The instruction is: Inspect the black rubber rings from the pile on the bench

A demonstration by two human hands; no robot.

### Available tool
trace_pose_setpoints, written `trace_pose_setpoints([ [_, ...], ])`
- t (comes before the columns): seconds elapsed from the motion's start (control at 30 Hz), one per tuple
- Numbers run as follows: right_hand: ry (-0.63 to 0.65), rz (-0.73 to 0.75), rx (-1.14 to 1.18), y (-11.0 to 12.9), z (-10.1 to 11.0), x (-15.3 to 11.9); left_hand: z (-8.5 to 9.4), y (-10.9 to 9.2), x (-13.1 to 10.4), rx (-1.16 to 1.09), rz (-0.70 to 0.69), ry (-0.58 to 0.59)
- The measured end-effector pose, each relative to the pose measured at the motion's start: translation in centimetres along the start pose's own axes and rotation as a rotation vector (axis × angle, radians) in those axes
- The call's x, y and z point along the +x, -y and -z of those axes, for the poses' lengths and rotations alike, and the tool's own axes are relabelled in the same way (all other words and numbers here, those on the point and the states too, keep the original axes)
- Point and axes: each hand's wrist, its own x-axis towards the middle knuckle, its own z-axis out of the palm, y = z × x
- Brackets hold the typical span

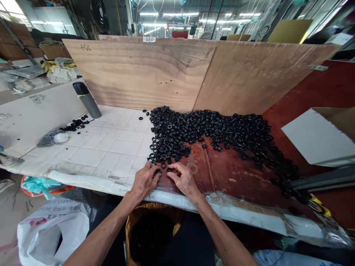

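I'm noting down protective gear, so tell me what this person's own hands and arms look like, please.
The left hand and right hand are bare, without gloves. The left forearm and right forearm are bare too: no sleeve, watch, bracelet or cable shows. I can't make out any ring.

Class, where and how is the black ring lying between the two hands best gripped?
Pinch the black ring by opposite sides of its outer rim, probably from the near side: it appears to lie flat, hole upward, with the pile behind and the left hand and right hand flanking it.
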Motion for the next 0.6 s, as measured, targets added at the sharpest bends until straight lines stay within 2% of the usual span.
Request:
trace_pose_setpoints([
  [0.07, 0.017, 0.010, 0.026, 0.3, 0.0, 0.1, 0.0, -0.1, -0.1, -0.077, -0.007, 0.005],
  [0.13, 0.030, -0.009, 0.051, 0.3, -0.1, 0.1, -0.1, -0.3, -0.2, -0.241, 0.046, 0.014],
  [0.23, 0.022, -0.058, 0.138, 0.1, -0.2, 0.1, -0.4, -0.8, -0.1, -0.659, 0.234, 0.053],
  [0.33, 0.012, -0.002, 0.202, 0.1, -0.1, 0.2, -0.7, -1.2, -0.1, -1.011, 0.362, 0.084],
  [0.47, 0.015, 0.065, 0.159, 0.3, 0.1, 0.2, -0.7, -1.2, 0.0, -1.115, 0.377, 0.080],
  [0.6, 0.011, -0.016, 0.176, 0.2, -0.2, 0.0, -0.9, -1.0, -0.2, -1.106, 0.361, 0.075],
])
